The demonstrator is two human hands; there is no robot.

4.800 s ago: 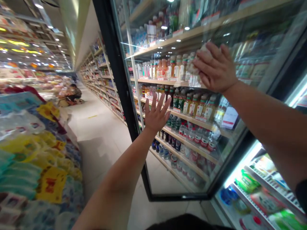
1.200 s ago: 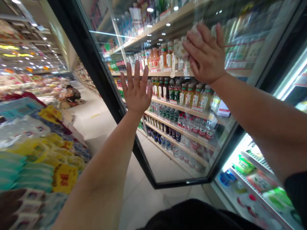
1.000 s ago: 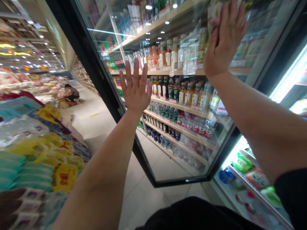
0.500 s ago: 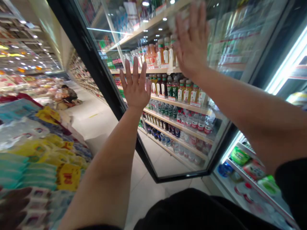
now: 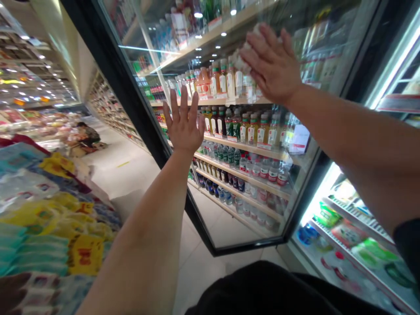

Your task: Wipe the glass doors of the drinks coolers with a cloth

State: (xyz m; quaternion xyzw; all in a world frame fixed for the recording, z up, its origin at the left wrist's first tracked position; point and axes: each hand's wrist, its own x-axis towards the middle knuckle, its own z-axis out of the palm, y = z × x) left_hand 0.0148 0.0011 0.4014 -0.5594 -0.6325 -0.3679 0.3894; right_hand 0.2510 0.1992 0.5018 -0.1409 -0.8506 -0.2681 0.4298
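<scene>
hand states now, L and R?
Left hand: open, spread against the glass door.
Right hand: holding a pale cloth flat to that door.

Illumination in here is bright. Sources: ceiling lamps [image 5: 24,37] and a white light strip [image 5: 390,68], overexposed, along the inner edge of the refrigerator [image 5: 297,267]. The glass door [image 5: 249,246] returns glare: round highlights toward its upper edge, a pale streak toward its left edge. A soft shadow crosses the floor [image 5: 127,173]. Motion blur softens the right hand [image 5: 275,68]; wide-angle distortion stretches and smears the packs [image 5: 42,249] at far left.
</scene>
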